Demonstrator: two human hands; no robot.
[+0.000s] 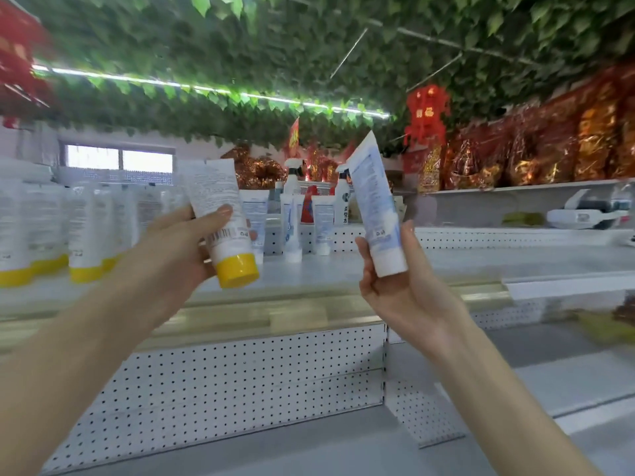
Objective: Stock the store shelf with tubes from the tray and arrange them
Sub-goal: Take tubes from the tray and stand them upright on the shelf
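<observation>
1. Running across the view, the white shelf carries the stock. Its front edge lies just below both hands, and bare surface shows between the tube groups and off to the right.
2. A perforated panel closes the space under that front edge.
3. A row of yellow-capped tubes stands at the left of the shelf, caps down and long axes upright. Their print is blurred.
4. The left hand grips a yellow-capped tube in the air in front of the shelf, thumb across its face. Its cap points down and to the right, and its crimped end leans up and left.
5. The right hand holds a blue-and-white tube by its lower end, also clear of the shelf. Its white cap is down and its crimped end is up, tilted slightly left.
6. A few smaller blue-and-white standing tubes rest on their caps between the two held ones, further back.
7. Two white spray bottles stand behind them. One bears dark characters too small to read.
8. A barcode sits near the held yellow cap. The fine print above it is illegible.
</observation>
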